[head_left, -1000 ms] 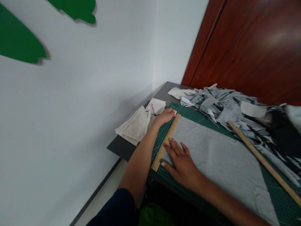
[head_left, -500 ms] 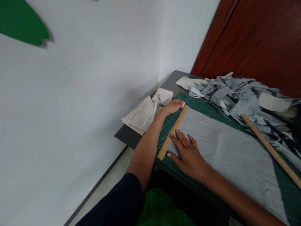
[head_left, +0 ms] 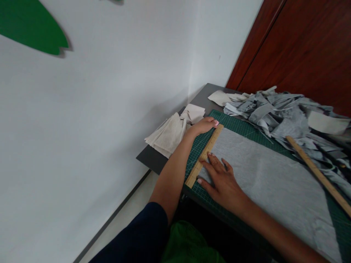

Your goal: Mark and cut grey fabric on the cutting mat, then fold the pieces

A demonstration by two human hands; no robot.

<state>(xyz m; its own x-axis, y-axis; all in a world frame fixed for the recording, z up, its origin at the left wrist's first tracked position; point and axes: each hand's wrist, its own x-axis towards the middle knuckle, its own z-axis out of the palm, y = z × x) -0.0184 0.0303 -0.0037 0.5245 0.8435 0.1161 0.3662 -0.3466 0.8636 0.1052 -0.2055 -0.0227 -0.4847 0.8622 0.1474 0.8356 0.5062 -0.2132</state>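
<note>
A wooden ruler (head_left: 205, 156) lies along the left edge of a light grey cloth (head_left: 263, 164), both on a green cutting mat (head_left: 241, 128). At the ruler's far end is my left hand (head_left: 206, 125), its fingers curled; what they hold, if anything, is hidden. My right hand (head_left: 223, 182) lies spread over the cloth's near left corner, with fingertips on the ruler and the thumb by the cloth's edge.
Folded cream cloths (head_left: 168, 135) lie left of the mat. A heap of grey and cream scraps (head_left: 287, 113) fills the back right, with a second wooden ruler (head_left: 315, 170) beside it. A white wall (head_left: 109, 91) and a red-brown door (head_left: 309, 47) stand behind.
The whole view has shifted slightly, so everything appears a little farther right. My hands, the ruler and the cloth keep the same places relative to each other.
</note>
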